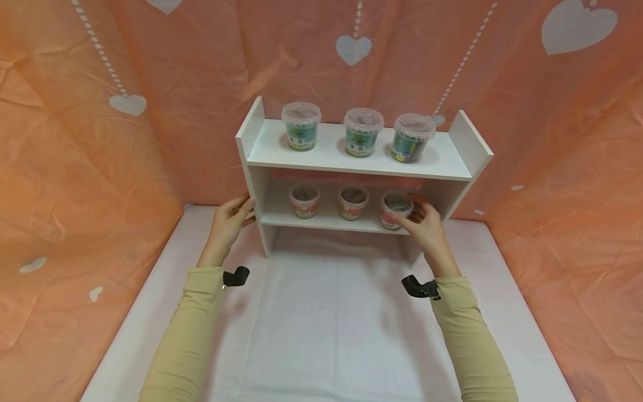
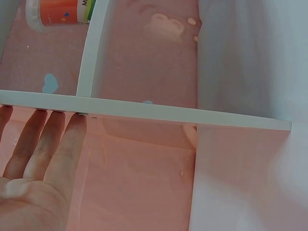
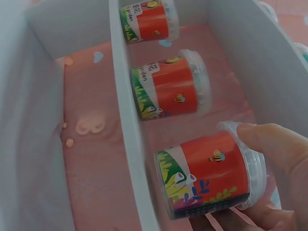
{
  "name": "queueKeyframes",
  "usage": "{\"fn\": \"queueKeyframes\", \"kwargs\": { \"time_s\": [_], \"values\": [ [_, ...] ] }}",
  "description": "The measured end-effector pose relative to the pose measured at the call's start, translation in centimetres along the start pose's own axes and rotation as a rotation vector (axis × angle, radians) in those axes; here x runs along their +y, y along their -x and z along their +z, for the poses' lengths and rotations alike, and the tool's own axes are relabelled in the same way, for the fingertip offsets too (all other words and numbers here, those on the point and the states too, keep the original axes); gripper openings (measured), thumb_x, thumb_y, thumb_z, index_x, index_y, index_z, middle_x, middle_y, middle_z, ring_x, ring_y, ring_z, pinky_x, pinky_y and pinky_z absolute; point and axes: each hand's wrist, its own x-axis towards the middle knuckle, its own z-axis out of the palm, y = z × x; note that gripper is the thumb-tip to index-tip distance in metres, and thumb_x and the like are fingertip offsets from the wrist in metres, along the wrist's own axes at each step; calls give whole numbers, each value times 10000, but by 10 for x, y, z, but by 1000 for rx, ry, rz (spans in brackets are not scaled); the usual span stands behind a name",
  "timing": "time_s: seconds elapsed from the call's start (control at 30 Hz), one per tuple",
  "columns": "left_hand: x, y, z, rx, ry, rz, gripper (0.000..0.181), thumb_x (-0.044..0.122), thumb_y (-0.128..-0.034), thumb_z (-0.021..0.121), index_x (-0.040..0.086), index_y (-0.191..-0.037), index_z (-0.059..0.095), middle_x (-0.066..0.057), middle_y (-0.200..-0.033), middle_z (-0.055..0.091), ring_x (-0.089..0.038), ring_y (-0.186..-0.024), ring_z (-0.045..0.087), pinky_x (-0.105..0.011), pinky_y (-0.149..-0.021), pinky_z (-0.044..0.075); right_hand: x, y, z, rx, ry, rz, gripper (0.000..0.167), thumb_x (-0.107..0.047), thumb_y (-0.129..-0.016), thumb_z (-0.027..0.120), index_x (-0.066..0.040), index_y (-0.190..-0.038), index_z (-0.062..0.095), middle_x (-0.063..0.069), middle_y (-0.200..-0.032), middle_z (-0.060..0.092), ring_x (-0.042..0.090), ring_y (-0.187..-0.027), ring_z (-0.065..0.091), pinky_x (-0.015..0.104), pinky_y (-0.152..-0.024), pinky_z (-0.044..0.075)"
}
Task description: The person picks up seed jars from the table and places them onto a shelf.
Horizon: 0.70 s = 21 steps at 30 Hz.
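A white two-tier shelf unit (image 1: 329, 156) stands at the back of the table. At the right end of its lower board, my right hand (image 1: 428, 230) holds a red-labelled plastic tub (image 3: 207, 175), thumb on the clear rim and fingers behind and below it. Two similar tubs, a middle one (image 1: 353, 202) and a left one (image 1: 304, 200), sit on the same board. My left hand (image 1: 228, 228) touches the outside of the unit's left side panel (image 2: 144, 109); the left wrist view shows its fingers extended, fingertips against the panel.
On the upper board are three larger tubs with blue-green labels: a left one (image 1: 301, 127), a middle one (image 1: 363, 133) and a right one (image 1: 412, 139). White cloth (image 1: 321, 324) covers the table. An orange curtain (image 1: 201, 84) with hearts surrounds it.
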Motion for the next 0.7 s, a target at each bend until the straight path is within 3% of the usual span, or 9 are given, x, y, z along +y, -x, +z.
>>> {"fn": "queueKeyframes", "kwargs": {
  "time_s": [0.13, 0.27, 0.43, 0.57, 0.7],
  "values": [
    [0, 0, 0, -7, -4, 9, 512, 255, -986, 544, -13, -1410, 438, -193, -1412, 449, -342, -1235, 486, -475, -981, 445, 3, -2, 2, 8, 10, 4, 660, -34, -861, 704, 35, -1424, 366, 215, -1380, 453, 295, -1216, 465, 170, -883, 441],
    [1, 1, 0, -4, -1, 11, 503, 247, -987, 544, -14, -1405, 445, -194, -1412, 449, -338, -1231, 490, -498, -987, 430, 5, -4, 4, 13, 0, 23, 674, -45, -864, 705, 27, -1433, 350, 213, -1388, 446, 295, -1209, 466, 142, -844, 430],
    [1, 1, 0, -4, -8, 6, 523, 261, -983, 548, -21, -1409, 437, -193, -1426, 435, -333, -1232, 488, -483, -991, 438, 6, -3, 5, 5, 1, 50, 733, -107, -881, 704, -4, -1472, 283, 210, -1424, 400, 295, -1245, 436, 275, -975, 412],
    [-1, 4, -2, -10, -24, 5, 537, 281, -980, 554, -26, -1406, 438, -191, -1420, 443, -332, -1222, 498, -476, -987, 445, 9, 3, 4, -1, -11, 27, 755, -136, -896, 692, -12, -1490, 242, 213, -1462, 347, 307, -1310, 382, 406, -1083, 346],
    [-2, 9, -3, -18, -34, -1, 538, 297, -985, 545, -55, -1381, 456, -207, -1396, 462, -344, -1212, 505, -478, -984, 442, 15, 19, 0, 18, -39, -24, 718, -152, -907, 682, -7, -1477, 271, 193, -1467, 347, 301, -1323, 373, 400, -1096, 334]
  ]
}}
